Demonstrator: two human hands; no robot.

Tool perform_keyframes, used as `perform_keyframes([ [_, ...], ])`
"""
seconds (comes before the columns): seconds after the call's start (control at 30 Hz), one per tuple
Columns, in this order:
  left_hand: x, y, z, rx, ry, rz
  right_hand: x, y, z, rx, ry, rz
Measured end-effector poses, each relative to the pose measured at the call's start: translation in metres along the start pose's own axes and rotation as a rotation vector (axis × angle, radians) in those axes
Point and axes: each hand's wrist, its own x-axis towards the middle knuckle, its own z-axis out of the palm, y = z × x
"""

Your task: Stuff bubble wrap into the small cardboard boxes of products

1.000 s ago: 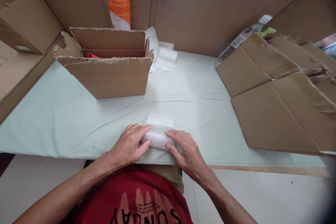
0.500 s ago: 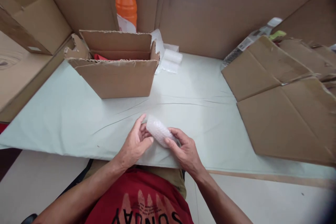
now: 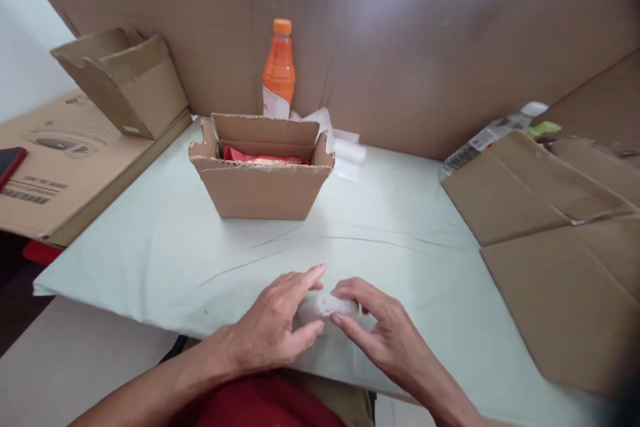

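A small bundle of bubble wrap point(image 3: 324, 305) is between my two hands, just above or on the table's front part; what may be inside it is hidden. My left hand point(image 3: 273, 321) curls around its left end, with the thumb on the near side. From the right, my right hand point(image 3: 383, 321) pinches the other end between thumb and fingers. Beyond them, an open cardboard box point(image 3: 263, 193) stands on the pale green cloth point(image 3: 165, 253), with a red packet point(image 3: 240, 155) showing inside it.
Behind the box are an orange bottle point(image 3: 280, 70) and more rolled bubble wrap point(image 3: 350, 151). Cardboard boxes point(image 3: 555, 267) with a clear plastic bottle point(image 3: 493, 137) stand at the right. On the left lies a flat printed carton point(image 3: 85, 167) with an open box point(image 3: 145, 87) and a phone point(image 3: 9, 163).
My view has tilted up, showing more of the back wall. The bundle, earlier slanted between my hands, now lies more level, and my left hand has closed in on it.
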Motion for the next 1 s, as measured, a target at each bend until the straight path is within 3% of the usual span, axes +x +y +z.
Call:
perform_keyframes([
  [0.1, 0.018, -0.014, -0.054, 0.260, 0.213, 0.116, 0.015, -0.010, -0.024, -0.037, -0.010, -0.021],
  [0.17, 0.036, -0.025, -0.094, 0.491, 0.429, 0.158, 0.031, -0.020, -0.046, -0.052, 0.166, -0.051],
  [0.23, 0.054, -0.038, -0.126, 0.680, 0.575, 0.186, 0.052, -0.032, -0.066, -0.042, 0.422, -0.062],
  [0.3, 0.065, -0.051, -0.143, 0.761, 0.606, 0.200, 0.080, -0.046, -0.083, -0.035, 0.624, -0.104],
  [0.37, 0.068, -0.060, -0.145, 0.752, 0.571, 0.223, 0.112, -0.057, -0.096, -0.096, 0.670, -0.185],
  [0.43, 0.062, -0.066, -0.139, 0.714, 0.545, 0.256, 0.143, -0.065, -0.105, -0.216, 0.567, -0.245],
  [0.6, 0.049, -0.068, -0.129, 0.668, 0.551, 0.279, 0.205, -0.065, -0.109, -0.492, -0.006, -0.271],
  [0.67, 0.049, -0.068, -0.130, 0.667, 0.542, 0.279, 0.220, -0.065, -0.104, -0.579, -0.166, -0.289],
  [0.77, 0.051, -0.069, -0.132, 0.661, 0.523, 0.281, 0.235, -0.070, -0.099, -0.655, -0.300, -0.242],
  [0.9, 0.052, -0.072, -0.133, 0.653, 0.524, 0.287, 0.249, -0.081, -0.101, -0.689, -0.380, -0.209],
  [1.0, 0.052, -0.072, -0.132, 0.646, 0.521, 0.284, 0.259, -0.088, -0.088, -0.694, -0.463, -0.191],
])
